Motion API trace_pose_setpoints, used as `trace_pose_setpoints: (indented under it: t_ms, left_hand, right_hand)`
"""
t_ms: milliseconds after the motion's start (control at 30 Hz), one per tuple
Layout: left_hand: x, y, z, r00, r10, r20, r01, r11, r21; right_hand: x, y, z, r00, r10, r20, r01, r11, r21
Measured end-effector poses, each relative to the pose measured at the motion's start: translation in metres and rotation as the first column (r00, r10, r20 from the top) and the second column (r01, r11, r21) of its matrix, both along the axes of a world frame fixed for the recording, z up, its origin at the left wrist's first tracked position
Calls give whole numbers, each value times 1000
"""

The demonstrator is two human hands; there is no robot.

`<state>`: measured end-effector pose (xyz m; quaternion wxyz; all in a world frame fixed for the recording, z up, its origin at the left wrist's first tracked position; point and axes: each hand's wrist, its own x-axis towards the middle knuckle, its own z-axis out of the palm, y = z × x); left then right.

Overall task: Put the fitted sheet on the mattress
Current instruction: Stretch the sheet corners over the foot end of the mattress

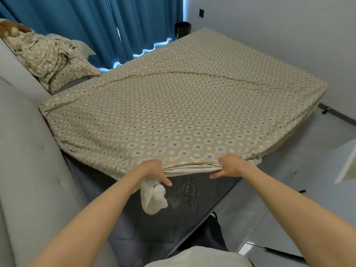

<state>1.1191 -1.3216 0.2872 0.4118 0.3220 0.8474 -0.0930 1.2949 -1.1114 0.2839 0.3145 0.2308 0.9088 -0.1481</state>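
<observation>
A tan fitted sheet (163,112) printed with diamonds and circles covers the top of the mattress (250,78) and wraps down over its far and right-hand edges. A long crease runs across its far half. The near edge is raised off the dark grey bed base (154,224), which carries a leaf pattern.

A grey padded headboard (28,151) fills the left side, and blue curtains (96,26) hang behind the bed. Grey floor tiles (289,189) lie to the right, below a pale wall (279,26). A heap of pillows and bunched bedding (54,60) in the same print sits at the far left, beside the headboard.

The left hand (154,170) grips the sheet's near hem with fingers curled over it and the index finger stretched out below. The right hand (229,166) pinches the same hem a little to the right, thumb underneath. A pale band of fabric is pulled taut between them.

A white cloth (154,197) hangs down just under the left hand. A black bin (182,28) stands in the far corner.
</observation>
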Motion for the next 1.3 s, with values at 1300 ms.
trace_pose_setpoints:
  t_ms: [1300]
  left_hand:
    - [51,7,-79,959,-105,264,177,948,-265]
  right_hand:
    - [66,-23,-92,913,-341,225,354,935,-18]
